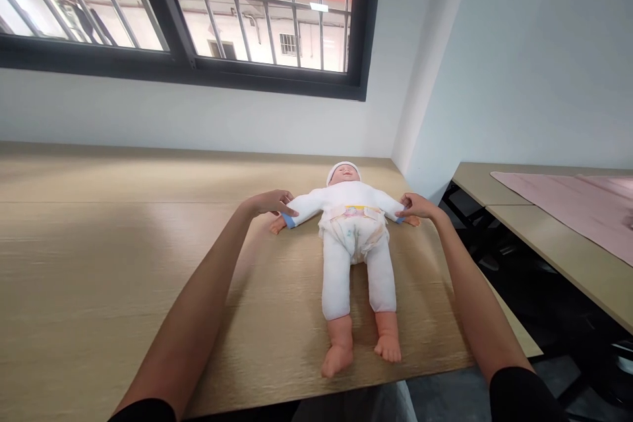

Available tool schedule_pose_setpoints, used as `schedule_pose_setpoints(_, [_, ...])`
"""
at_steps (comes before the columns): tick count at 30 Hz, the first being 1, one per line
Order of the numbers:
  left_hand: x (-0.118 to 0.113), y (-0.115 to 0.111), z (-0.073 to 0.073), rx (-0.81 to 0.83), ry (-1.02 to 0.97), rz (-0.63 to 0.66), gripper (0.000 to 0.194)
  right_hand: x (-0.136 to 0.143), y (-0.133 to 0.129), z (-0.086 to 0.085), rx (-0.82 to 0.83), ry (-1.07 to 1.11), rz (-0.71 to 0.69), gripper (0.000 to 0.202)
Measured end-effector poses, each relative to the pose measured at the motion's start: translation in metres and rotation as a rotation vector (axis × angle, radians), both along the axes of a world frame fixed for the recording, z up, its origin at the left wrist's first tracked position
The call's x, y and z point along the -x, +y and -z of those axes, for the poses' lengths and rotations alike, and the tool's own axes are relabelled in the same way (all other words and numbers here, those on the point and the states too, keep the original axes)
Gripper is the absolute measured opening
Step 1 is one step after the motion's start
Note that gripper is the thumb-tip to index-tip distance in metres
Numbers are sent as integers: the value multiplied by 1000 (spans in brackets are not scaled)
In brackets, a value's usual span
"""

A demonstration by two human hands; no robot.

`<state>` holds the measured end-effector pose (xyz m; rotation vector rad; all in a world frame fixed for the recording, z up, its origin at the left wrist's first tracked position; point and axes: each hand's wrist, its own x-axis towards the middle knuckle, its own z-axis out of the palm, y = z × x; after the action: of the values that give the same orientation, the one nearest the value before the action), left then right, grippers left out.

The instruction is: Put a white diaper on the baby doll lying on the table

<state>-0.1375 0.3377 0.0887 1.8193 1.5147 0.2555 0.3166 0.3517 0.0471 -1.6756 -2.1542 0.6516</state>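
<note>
A baby doll (351, 194) in white clothes and a white cap lies on its back on the wooden table (123, 264), its arms spread and its feet toward me. Around its hips is a diaper (357, 227) with a coloured print at the waist. My left hand (273, 202) pinches the blue-edged cuff of the sleeve on the left side of the view. At the other sleeve's blue cuff, my right hand (415, 205) has its fingers closed on the edge.
A second table (524, 211) with a pink cloth (578, 201) stands to the right, across a gap. Behind the table are a wall and a barred window (267, 76). Something translucent hangs below the front edge.
</note>
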Motion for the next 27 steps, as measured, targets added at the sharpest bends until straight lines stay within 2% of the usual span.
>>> schedule_pose_setpoints(6, [-18,-2,-7,-71,331,29,65,18,-8,-2,-32,-182,74,50])
schedule_pose_setpoints(9, [-26,-4,-7,-61,426,43,65,21,-9,-2,-45,-228,51,47])
schedule_pose_setpoints(13, [-34,-7,-6,-77,477,10,71,24,-7,-3,-43,-277,19,37])
schedule_pose_setpoints(20, [-42,-7,0,-81,476,27,66,27,-11,-3,-5,-273,37,47])
schedule_pose_setpoints(27, [-35,-5,-2,-62,437,65,63,26,-13,-2,39,-131,71,60])
